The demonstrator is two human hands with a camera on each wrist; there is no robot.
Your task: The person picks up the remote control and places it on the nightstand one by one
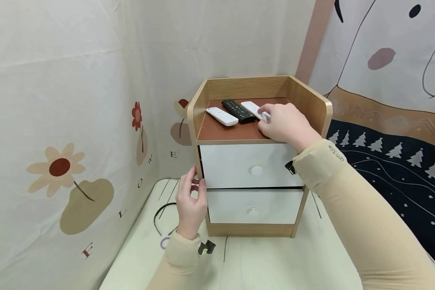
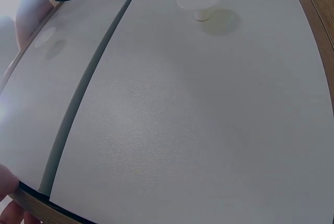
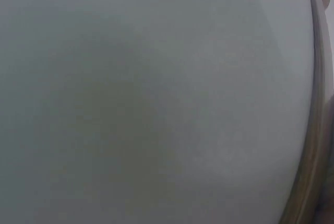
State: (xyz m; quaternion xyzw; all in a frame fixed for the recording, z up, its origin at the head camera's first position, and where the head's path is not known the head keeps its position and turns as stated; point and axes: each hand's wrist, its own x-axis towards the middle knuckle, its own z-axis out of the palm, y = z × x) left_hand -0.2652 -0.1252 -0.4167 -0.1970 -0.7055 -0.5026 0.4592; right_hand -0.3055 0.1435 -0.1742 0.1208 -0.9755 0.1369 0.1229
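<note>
A small wooden cabinet (image 1: 251,229) with two white drawers stands on the pale surface. On its brown top lie a white remote control (image 1: 222,116), a black remote control (image 1: 238,111) and a second white remote control (image 1: 251,107). My right hand (image 1: 284,123) pinches the near end of that second white remote, at the right of the row. At the cabinet's left side, my left hand (image 1: 191,205) touches the side panel's front edge, fingers relaxed. The left wrist view has the lower drawer front (image 2: 172,104) up close; the right wrist view shows mostly a blurred white drawer front (image 3: 156,98).
Raised wooden walls border the cabinet top at the back and sides. A black headband (image 1: 159,213) and a small purple ring (image 1: 164,242) lie left of the cabinet, partly behind my left hand. Printed fabric (image 1: 87,100) hangs around on the left and back.
</note>
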